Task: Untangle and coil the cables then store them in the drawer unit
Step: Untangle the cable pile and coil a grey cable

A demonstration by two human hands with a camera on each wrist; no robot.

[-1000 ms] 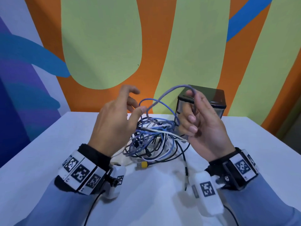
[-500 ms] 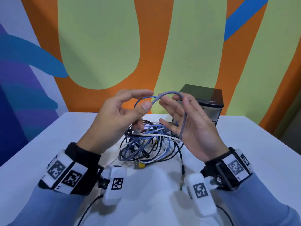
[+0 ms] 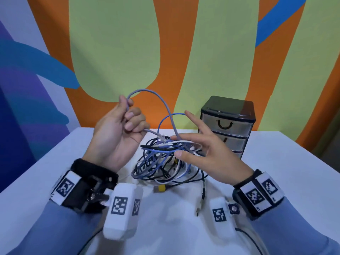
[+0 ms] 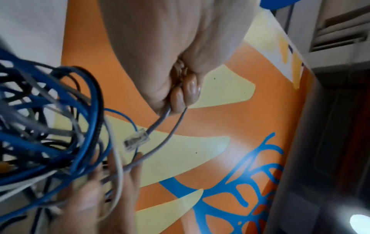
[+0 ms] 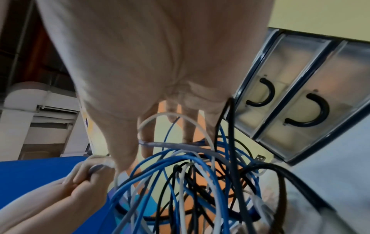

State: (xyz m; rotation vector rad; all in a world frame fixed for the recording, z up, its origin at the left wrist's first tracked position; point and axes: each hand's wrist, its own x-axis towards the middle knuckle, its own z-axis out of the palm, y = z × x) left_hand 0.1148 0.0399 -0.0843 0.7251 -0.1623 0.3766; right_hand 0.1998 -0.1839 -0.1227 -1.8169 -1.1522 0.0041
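Head view down, wrists close-up

My left hand (image 3: pixel 117 133) is raised, palm toward me, fingers curled into a loose fist, thumb and index fingertip pinching up top; middle, ring and little fingers folded onto the palm. In the left wrist view the fingertips (image 4: pixel 188 93) sit bunched tight together. My right hand (image 3: pixel 207 153) is lower and to the right, palm facing left, fingers spread and mostly straight, index pointing up and away, thumb stretched toward the left, gripping nothing. Both forearms angle inward from the bottom corners, wrists banded, blue sleeves covering the arms.
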